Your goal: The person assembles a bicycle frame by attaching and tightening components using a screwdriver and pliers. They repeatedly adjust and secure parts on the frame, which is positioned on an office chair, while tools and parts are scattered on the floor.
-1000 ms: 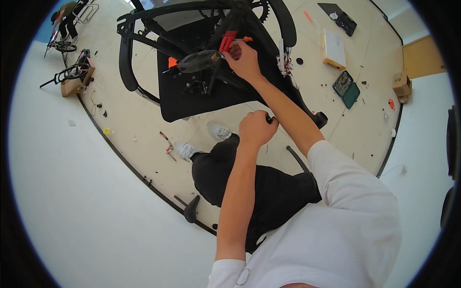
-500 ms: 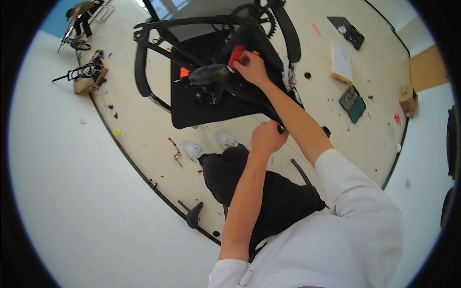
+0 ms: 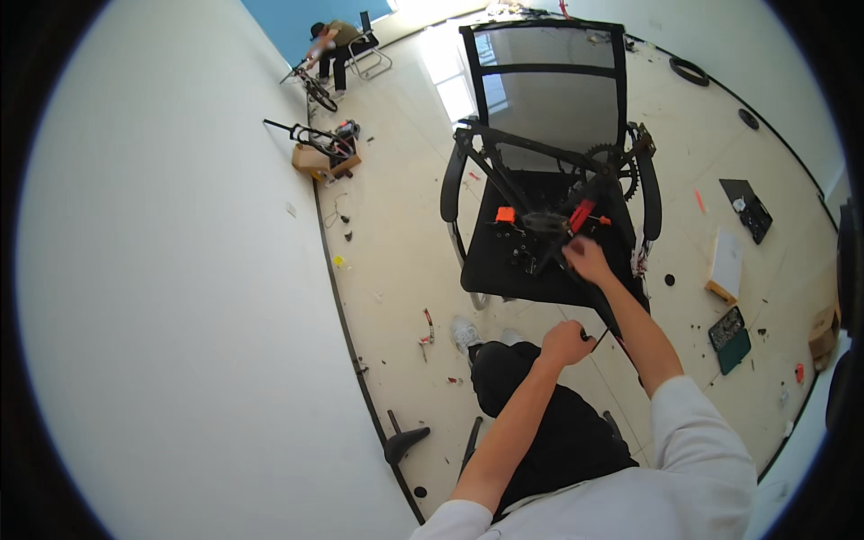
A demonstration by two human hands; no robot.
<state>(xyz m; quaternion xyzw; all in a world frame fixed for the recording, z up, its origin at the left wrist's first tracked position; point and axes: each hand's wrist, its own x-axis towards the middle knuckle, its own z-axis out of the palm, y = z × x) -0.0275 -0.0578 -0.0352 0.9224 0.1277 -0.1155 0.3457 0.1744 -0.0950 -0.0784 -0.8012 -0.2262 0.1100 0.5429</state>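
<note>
A black bicycle frame [image 3: 513,144] lies across the seat of a black office chair [image 3: 549,286], its toothed chainring [image 3: 633,175] toward the backrest. Just below the red section [image 3: 580,216] of one dark tube is my right hand [image 3: 589,261]. Its fingers are curled and partly smeared, so what they hold is hidden. Nearer to me, in front of the seat, my left hand [image 3: 567,344] is closed around a thin black tool [image 3: 602,338], whose slim end sticks out by the frame's near tube. An orange block [image 3: 506,215] and small dark parts [image 3: 522,256] rest on the seat.
On the floor to the left lie a bicycle saddle [image 3: 405,443] and red-and-black pieces [image 3: 426,333]. An open green case [image 3: 731,342], a white box [image 3: 725,265] and a black tray [image 3: 749,211] lie right. Far left, another person [image 3: 335,49] bends over a small bicycle [image 3: 317,90].
The view has shifted, so the chair sits lower and farther right. My right hand has slid off the red section toward me. My left hand has drawn back from the near tube, baring the tool.
</note>
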